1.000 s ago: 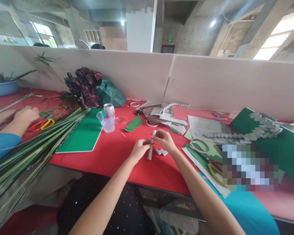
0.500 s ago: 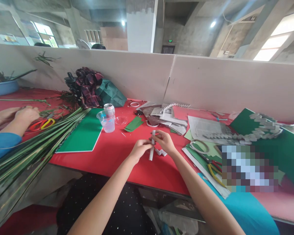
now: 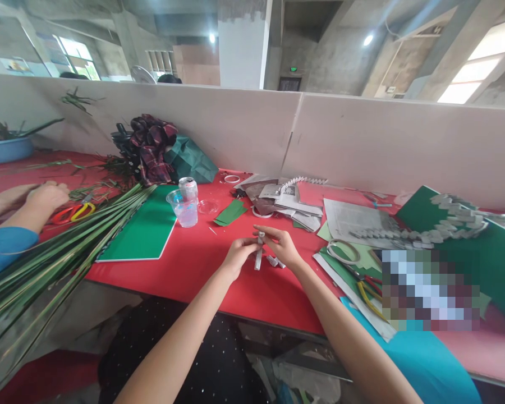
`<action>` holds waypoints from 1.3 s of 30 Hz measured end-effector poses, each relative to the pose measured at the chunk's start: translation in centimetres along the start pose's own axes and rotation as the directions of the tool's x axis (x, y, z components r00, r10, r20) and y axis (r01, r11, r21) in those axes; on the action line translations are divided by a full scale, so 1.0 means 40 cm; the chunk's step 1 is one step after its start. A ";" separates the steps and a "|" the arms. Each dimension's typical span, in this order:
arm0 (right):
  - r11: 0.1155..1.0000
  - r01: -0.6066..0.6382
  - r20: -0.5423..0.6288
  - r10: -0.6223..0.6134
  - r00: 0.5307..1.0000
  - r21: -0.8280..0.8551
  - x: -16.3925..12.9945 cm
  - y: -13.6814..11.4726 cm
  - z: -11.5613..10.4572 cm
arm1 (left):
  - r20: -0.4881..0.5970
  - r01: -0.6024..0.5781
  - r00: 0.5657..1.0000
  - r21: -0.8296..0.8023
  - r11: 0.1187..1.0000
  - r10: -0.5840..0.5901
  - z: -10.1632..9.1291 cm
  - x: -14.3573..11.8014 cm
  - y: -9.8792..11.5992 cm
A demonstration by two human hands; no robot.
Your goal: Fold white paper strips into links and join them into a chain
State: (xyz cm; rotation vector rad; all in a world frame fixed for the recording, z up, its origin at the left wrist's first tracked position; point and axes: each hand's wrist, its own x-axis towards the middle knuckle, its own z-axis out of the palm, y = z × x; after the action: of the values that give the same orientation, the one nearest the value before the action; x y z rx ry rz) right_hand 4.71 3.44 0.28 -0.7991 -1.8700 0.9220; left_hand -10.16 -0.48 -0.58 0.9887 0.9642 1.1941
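the folded paper strip (image 3: 258, 253) stands upright between both hands above the table's (image 3: 202, 264) front edge, the left hand (image 3: 238, 254) and right hand (image 3: 281, 244) each pinching it shut at the top. a few folded pieces (image 3: 274, 261) lie just beside it, while a long finished chain (image 3: 425, 233) rests toward the right edge, so this strip looks only partly worked. compared with a second ago, the strip sits lower and the fingers have closed over its top.
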 end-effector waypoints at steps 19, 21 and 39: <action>0.981 -0.170 -0.065 0.177 0.982 0.096 0.005 -0.004 -0.005 | 0.107 0.011 0.994 0.208 0.978 -0.033 0.000 -0.003 -0.005; 0.983 -0.172 -0.093 0.178 0.980 0.070 0.005 -0.002 -0.004 | 0.095 0.019 0.995 0.217 0.976 -0.041 0.000 -0.004 -0.003; 0.991 -0.130 -0.037 0.130 0.991 -0.014 0.003 -0.002 0.006 | 0.030 0.069 0.997 0.041 0.997 -0.070 -0.009 0.009 -0.006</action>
State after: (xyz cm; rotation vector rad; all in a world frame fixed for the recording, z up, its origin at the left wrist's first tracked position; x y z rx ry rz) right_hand 4.43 3.44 0.29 -0.9507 -1.8129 0.9672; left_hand -10.41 -0.11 -0.92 0.9948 0.9931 1.1025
